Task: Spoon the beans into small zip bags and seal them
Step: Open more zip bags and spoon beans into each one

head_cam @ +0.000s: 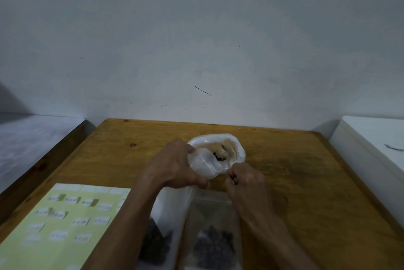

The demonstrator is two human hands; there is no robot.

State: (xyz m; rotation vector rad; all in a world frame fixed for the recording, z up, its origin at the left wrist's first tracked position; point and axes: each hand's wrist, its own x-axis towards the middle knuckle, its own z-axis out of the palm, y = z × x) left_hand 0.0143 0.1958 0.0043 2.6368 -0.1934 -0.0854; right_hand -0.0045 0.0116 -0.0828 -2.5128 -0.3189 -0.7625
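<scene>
A large clear plastic bag (220, 148) lies on the wooden table (306, 182), its mouth held wide, with a few dark beans (218, 156) inside. My left hand (175, 167) grips the bag's near-left rim. My right hand (246, 179) pinches a thin metal spoon handle (229, 168) whose bowl reaches into the bag. Below my forearms lie two small zip bags holding dark beans, one on the left (156, 245) and one on the right (214, 245).
A pale green sheet (59, 226) with several small white labels lies at the table's near left. A white box (371, 145) stands to the right of the table, and a grey surface (28, 138) lies to the left. The wall is close behind.
</scene>
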